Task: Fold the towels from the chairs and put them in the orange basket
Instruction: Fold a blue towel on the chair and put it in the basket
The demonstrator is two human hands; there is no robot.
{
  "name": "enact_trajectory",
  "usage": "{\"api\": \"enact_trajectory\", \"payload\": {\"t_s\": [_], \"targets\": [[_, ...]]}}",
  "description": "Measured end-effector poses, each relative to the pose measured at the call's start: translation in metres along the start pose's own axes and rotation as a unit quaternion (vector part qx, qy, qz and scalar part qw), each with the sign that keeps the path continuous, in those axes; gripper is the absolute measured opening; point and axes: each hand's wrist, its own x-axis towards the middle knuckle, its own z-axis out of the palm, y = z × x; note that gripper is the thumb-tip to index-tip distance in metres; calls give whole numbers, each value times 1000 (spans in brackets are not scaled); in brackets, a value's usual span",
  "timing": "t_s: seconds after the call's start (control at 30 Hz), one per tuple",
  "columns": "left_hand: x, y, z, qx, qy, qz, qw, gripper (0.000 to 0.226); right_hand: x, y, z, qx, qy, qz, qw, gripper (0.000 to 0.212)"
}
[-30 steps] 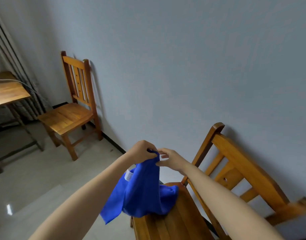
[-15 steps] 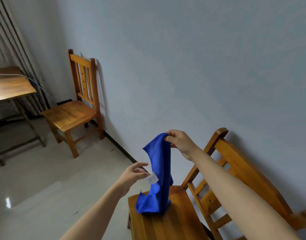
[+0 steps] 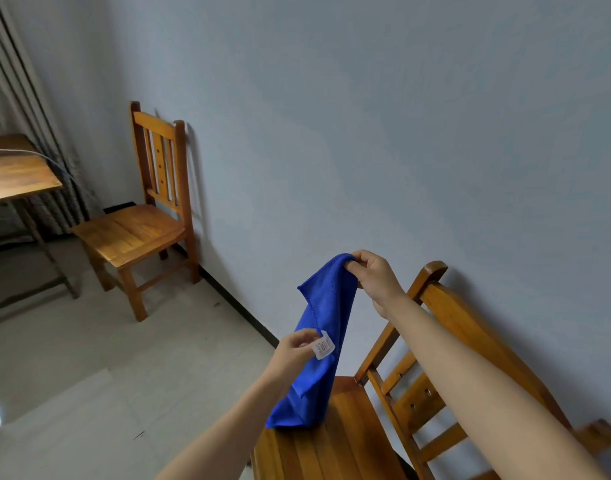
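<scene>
A blue towel (image 3: 317,348) hangs stretched in the air, its lower end resting on the seat of the near wooden chair (image 3: 335,448). My right hand (image 3: 373,275) pinches the towel's top corner, raised in front of the chair's backrest. Lower down, my left hand (image 3: 293,351) pinches the towel's edge at its white label (image 3: 324,346). No orange basket shows in this view.
A second wooden chair (image 3: 134,230) stands against the grey wall at the left, its seat bare. A wooden table (image 3: 16,168) with a cable on it sits at the far left by the curtains. Pale tiled floor (image 3: 89,375) lies between them.
Both hands were together at the towel's top; my right hand lifted its corner higher, and my left hand dropped down and took hold of the edge by the label.
</scene>
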Motion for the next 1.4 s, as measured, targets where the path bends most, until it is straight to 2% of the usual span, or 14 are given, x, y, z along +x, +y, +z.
{"api": "enact_trajectory", "payload": {"t_s": [0.17,0.23,0.33,0.4,0.5,0.6,0.7,0.77,0.83,0.9,1.07,1.2,1.3,1.4], "targets": [[0,12,5,-36,91,-1,995,16,-2,8,-4,29,35,31,999,15],[1,22,-7,-10,144,50,988,18,-4,14,-10,5,56,47,997,13],[5,50,-27,221,159,159,949,14,-12,23,-17,-109,67,32,991,32],[7,71,-34,385,98,196,896,19,-17,20,-12,-186,4,-54,981,49],[8,84,-38,447,30,218,867,28,-19,11,3,-261,-137,-104,950,61],[6,87,-41,465,19,249,850,28,-18,12,14,-283,-209,-73,933,55],[3,88,-49,489,-10,264,831,26,-15,17,24,-314,-202,-94,923,38],[2,88,-57,502,-5,261,824,25,-10,16,28,-376,-204,-115,896,25],[1,87,-65,520,23,235,821,24,-2,13,29,-410,-201,-129,880,21],[0,80,-76,543,51,177,819,30,7,1,29,-382,-186,-140,895,18],[-1,56,-114,529,89,43,843,32,31,-37,7,-357,-87,-157,917,13],[-2,72,-150,459,81,43,883,20,56,-49,-20,-354,26,-138,925,11],[-5,106,-167,349,100,65,930,9,69,-60,-29,-318,122,-138,930,13],[-3,149,-178,128,146,82,978,6,82,-72,-41,-309,195,-134,921,14]]}}
